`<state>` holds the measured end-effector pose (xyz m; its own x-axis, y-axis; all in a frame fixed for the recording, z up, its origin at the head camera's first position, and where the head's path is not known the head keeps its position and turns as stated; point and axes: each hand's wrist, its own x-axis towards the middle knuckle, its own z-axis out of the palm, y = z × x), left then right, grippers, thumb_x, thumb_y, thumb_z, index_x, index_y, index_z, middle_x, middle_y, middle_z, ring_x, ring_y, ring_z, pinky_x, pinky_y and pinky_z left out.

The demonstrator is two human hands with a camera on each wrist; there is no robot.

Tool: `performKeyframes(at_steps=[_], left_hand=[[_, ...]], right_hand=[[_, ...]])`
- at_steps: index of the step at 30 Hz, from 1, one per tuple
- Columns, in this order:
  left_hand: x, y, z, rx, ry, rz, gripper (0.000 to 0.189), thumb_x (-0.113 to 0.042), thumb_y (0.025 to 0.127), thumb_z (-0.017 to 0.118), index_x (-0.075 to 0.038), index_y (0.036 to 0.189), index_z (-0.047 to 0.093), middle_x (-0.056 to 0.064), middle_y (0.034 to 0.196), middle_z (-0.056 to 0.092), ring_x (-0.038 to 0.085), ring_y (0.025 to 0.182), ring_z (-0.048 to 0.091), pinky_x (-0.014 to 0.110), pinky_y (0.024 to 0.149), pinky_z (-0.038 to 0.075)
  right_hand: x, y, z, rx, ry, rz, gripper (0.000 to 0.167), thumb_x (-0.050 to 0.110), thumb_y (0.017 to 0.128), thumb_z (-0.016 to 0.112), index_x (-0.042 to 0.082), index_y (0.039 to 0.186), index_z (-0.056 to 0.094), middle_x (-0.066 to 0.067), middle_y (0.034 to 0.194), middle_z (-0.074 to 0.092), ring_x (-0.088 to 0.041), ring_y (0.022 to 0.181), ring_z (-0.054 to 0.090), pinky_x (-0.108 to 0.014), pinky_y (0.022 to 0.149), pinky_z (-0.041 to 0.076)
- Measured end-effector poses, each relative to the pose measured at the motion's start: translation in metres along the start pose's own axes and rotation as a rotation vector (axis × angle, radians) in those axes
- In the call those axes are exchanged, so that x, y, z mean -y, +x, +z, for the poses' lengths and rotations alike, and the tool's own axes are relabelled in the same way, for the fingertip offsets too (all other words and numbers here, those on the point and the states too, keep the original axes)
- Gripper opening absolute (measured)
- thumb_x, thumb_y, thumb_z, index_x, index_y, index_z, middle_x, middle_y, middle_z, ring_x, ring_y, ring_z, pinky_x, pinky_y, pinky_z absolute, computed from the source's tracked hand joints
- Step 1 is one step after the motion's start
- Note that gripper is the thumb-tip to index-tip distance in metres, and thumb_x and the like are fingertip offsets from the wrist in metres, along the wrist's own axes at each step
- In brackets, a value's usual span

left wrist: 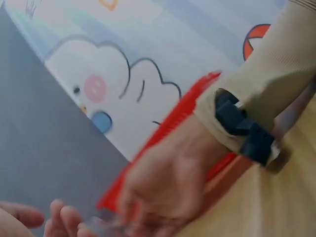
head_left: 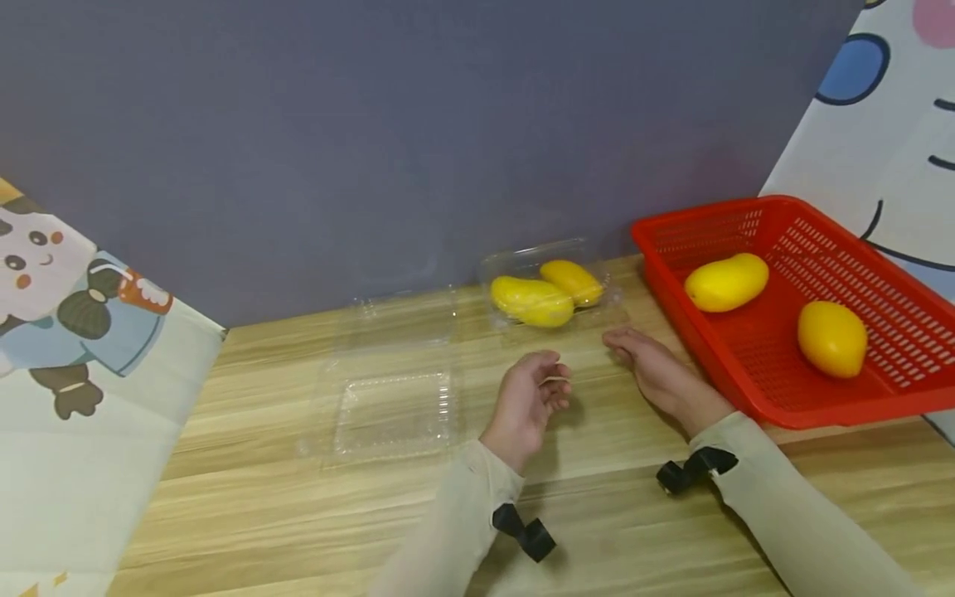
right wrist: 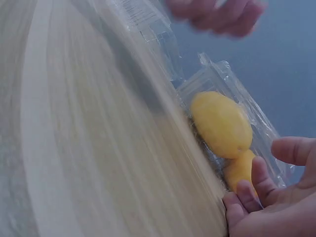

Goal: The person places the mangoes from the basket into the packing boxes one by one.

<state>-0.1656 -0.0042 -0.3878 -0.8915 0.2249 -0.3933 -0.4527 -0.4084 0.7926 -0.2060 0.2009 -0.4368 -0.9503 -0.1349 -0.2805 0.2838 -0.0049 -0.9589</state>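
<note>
1. Two mangoes point(head_left: 531, 301) sat in clear box point(head_left: 515, 264), nr desk's point(head_left: 246, 497) back edge.
2. I saw L hand point(head_left: 525, 402) slack, R hand point(head_left: 660, 373) loosely spread, both nr box.
3. Red basket point(head_left: 843, 414) stood R of box.

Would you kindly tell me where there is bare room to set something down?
Bare table lies left of the empty container, with less between the left hand and right hand. It's crowded between the fruit container and red basket.

Mangoes point(head_left: 531, 301) in container point(head_left: 515, 264), second container point(head_left: 391, 414) left, basket point(head_left: 768, 344) right
</note>
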Motion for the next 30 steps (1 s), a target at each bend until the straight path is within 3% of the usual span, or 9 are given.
performKeyframes(at_steps=[3,6,12,17,19,22,24,26,30], left_hand=[[-0.017,-0.017,-0.008,0.115,0.118,0.080,0.011,-0.015,0.099,0.047,-0.012,0.098,0.058,0.000,0.084,0.063,0.012,0.070,0.058,0.023,0.063,0.047],[-0.038,-0.033,-0.038,0.156,0.215,0.160,0.016,-0.014,0.101,0.044,-0.010,0.104,0.058,0.000,0.089,0.066,0.014,0.075,0.061,0.025,0.069,0.049],[-0.080,-0.057,-0.117,0.089,0.281,0.299,0.020,-0.012,0.104,0.039,-0.007,0.110,0.058,0.001,0.095,0.068,0.014,0.083,0.065,0.025,0.073,0.055],[-0.108,-0.066,-0.166,0.116,0.269,0.453,0.022,-0.011,0.107,0.039,-0.006,0.110,0.060,0.003,0.099,0.069,0.015,0.089,0.068,0.027,0.079,0.058],[-0.120,-0.071,-0.182,0.072,0.261,0.534,0.020,-0.012,0.106,0.043,-0.005,0.110,0.061,0.004,0.101,0.070,0.016,0.090,0.069,0.028,0.079,0.059],[-0.136,-0.077,-0.205,-0.074,0.293,0.620,0.018,-0.013,0.104,0.049,-0.005,0.113,0.062,0.003,0.106,0.068,0.014,0.095,0.068,0.025,0.080,0.058],[-0.141,-0.080,-0.219,-0.198,0.376,0.616,0.020,-0.017,0.103,0.052,-0.007,0.118,0.061,-0.002,0.113,0.064,0.009,0.101,0.065,0.020,0.083,0.055],[-0.142,-0.082,-0.233,-0.271,0.497,0.555,0.027,-0.023,0.104,0.052,-0.011,0.127,0.057,-0.009,0.121,0.058,0.003,0.110,0.059,0.015,0.088,0.049],[-0.133,-0.082,-0.257,-0.288,0.704,0.416,0.045,-0.032,0.104,0.049,-0.016,0.146,0.043,-0.020,0.133,0.046,-0.004,0.121,0.047,0.009,0.092,0.038]], right_hand=[[-0.002,-0.001,-0.003,0.020,0.001,0.004,0.038,0.027,0.106,0.043,0.000,0.133,0.041,-0.001,0.133,0.039,-0.026,0.141,0.023,-0.046,0.126,0.010],[-0.004,-0.001,-0.002,0.030,-0.006,0.009,0.039,0.025,0.105,0.044,-0.001,0.133,0.041,-0.011,0.144,0.033,-0.033,0.146,0.015,-0.052,0.126,0.003],[-0.005,0.000,0.002,0.038,-0.032,-0.001,0.041,0.024,0.104,0.045,-0.004,0.133,0.042,-0.020,0.153,0.026,-0.037,0.148,0.013,-0.056,0.125,0.001],[-0.004,-0.002,0.000,0.026,-0.028,0.011,0.034,0.024,0.104,0.046,0.000,0.127,0.045,-0.019,0.152,0.026,-0.038,0.148,0.011,-0.059,0.123,-0.002],[-0.003,-0.002,-0.001,0.029,-0.030,0.017,0.034,0.025,0.104,0.046,0.000,0.127,0.045,-0.018,0.153,0.026,-0.037,0.148,0.011,-0.059,0.124,-0.002],[-0.002,-0.003,-0.001,0.031,-0.038,0.016,0.036,0.026,0.103,0.047,-0.001,0.128,0.045,-0.018,0.153,0.027,-0.037,0.149,0.011,-0.059,0.124,-0.001],[-0.002,-0.003,-0.001,0.023,-0.043,0.017,0.036,0.026,0.103,0.047,0.000,0.128,0.045,-0.018,0.152,0.027,-0.036,0.149,0.012,-0.058,0.124,0.000],[-0.001,-0.004,-0.001,0.026,-0.047,0.018,0.036,0.026,0.103,0.046,0.000,0.128,0.045,-0.019,0.153,0.027,-0.036,0.149,0.012,-0.059,0.124,0.000],[0.000,-0.005,-0.003,0.037,-0.053,0.007,0.036,0.023,0.104,0.045,-0.002,0.130,0.046,-0.021,0.156,0.027,-0.036,0.150,0.013,-0.059,0.124,0.001]])
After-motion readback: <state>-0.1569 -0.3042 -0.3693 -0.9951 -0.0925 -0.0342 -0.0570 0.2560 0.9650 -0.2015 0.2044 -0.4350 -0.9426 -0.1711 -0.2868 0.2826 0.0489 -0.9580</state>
